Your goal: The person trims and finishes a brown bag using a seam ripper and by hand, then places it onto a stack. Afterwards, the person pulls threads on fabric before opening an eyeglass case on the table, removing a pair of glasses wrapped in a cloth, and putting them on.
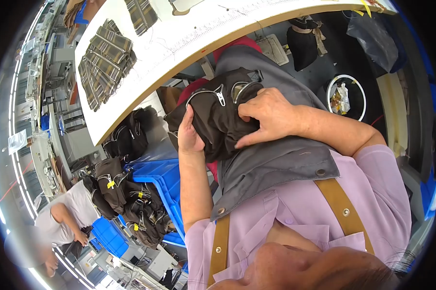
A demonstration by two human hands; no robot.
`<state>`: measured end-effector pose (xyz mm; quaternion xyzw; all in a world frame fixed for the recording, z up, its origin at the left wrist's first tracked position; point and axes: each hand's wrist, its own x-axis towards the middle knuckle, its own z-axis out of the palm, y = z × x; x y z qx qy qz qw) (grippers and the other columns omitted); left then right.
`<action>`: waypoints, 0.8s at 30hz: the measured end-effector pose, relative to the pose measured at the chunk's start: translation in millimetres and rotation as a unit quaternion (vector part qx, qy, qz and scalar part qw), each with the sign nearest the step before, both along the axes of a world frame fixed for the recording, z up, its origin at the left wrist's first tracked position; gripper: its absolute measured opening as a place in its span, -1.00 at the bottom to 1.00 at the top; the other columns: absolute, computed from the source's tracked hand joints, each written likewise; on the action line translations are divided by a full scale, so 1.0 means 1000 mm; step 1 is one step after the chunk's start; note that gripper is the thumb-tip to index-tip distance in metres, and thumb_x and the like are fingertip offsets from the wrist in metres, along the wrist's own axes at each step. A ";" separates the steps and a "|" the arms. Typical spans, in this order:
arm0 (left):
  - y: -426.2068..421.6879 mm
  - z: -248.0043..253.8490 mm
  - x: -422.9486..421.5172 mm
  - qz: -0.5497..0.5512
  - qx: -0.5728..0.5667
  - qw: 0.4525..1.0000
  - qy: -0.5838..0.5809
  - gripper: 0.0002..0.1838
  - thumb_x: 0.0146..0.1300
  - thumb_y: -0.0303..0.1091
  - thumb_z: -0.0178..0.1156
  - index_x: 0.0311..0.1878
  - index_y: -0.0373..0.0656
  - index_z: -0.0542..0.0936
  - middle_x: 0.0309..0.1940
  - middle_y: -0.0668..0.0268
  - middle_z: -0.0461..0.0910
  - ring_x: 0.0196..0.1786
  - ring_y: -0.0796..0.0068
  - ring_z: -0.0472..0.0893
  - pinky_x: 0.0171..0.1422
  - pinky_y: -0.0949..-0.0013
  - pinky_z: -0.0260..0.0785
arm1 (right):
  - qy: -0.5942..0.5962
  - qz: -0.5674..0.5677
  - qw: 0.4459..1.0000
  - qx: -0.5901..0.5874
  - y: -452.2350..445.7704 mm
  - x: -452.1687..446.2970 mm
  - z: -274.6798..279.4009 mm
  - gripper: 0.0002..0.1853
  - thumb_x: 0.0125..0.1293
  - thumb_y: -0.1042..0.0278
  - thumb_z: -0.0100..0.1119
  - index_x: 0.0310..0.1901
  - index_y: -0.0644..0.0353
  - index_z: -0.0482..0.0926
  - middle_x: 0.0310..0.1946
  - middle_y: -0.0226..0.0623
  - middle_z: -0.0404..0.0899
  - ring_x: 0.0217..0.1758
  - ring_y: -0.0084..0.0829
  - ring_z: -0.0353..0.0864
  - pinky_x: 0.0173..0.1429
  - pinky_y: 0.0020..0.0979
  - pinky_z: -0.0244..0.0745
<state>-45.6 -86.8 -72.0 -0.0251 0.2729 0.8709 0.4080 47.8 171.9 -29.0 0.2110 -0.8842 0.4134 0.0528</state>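
A dark brown bag (220, 116) with metal zippers lies across my lap, on a grey apron. One zipper's silver pull (221, 98) hangs near the top of the bag, beside a curved, partly opened zipper. My left hand (191, 134) holds the bag's left side, thumb upright along the edge, the other fingers mostly hidden by the fabric. On the right side, my right hand (266, 118) grips the bag below the curved zipper, its fingers curled into the fabric and its thumb stretched out over the cloth.
A white table (174, 43) bears plaid zippered pieces (106, 58). Blue crates (162, 179) and a pile of dark bags (131, 203) stand at the lower left. A co-worker's arm (68, 218) shows beyond them. A white-rimmed bin (364, 99) is at the right.
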 end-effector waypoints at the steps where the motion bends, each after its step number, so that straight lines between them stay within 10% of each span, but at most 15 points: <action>1: 0.004 0.004 0.006 0.015 -0.008 1.000 0.000 -0.51 0.62 -0.12 -0.14 0.37 -0.28 0.45 0.31 0.11 0.55 0.35 0.13 0.53 0.51 0.07 0.31 | -0.009 -0.005 1.000 0.010 -0.002 -0.002 0.001 -0.48 0.04 -0.21 0.45 -0.43 0.13 0.52 -0.59 -0.29 0.58 -0.47 -0.12 0.61 -0.31 -0.16 0.45; 6: 0.005 0.016 -0.007 0.050 -0.259 0.951 0.164 -0.63 0.57 -0.23 0.05 0.25 -0.27 0.54 0.16 0.20 0.64 0.20 0.33 0.61 0.36 0.23 0.41 | 0.070 0.016 0.996 0.044 0.000 -0.005 -0.016 -0.67 -0.03 0.13 0.42 -0.51 0.13 0.47 -0.62 -0.29 0.53 -0.50 -0.12 0.58 -0.33 -0.15 0.45; 8: -0.005 0.021 -0.025 0.053 -0.481 0.826 0.289 -0.78 0.39 -0.27 0.35 -0.14 -0.26 0.68 -0.31 0.42 0.69 -0.25 0.67 0.57 -0.10 0.50 0.44 | 0.078 0.037 0.996 0.012 0.004 -0.001 -0.013 -0.71 -0.06 0.21 0.40 -0.54 0.12 0.45 -0.65 -0.31 0.51 -0.52 -0.14 0.56 -0.35 -0.17 0.44; 24: -0.010 -0.033 -0.033 0.014 -0.593 0.655 0.469 -0.47 0.38 0.05 0.31 -0.39 -0.33 0.61 -0.57 0.30 0.54 -0.40 0.57 0.47 -0.20 0.42 0.38 | 0.095 0.063 0.992 -0.057 0.006 0.006 -0.024 -0.65 -0.12 0.28 0.48 -0.57 0.12 0.39 -0.71 -0.42 0.38 -0.61 -0.27 0.45 -0.42 -0.29 0.33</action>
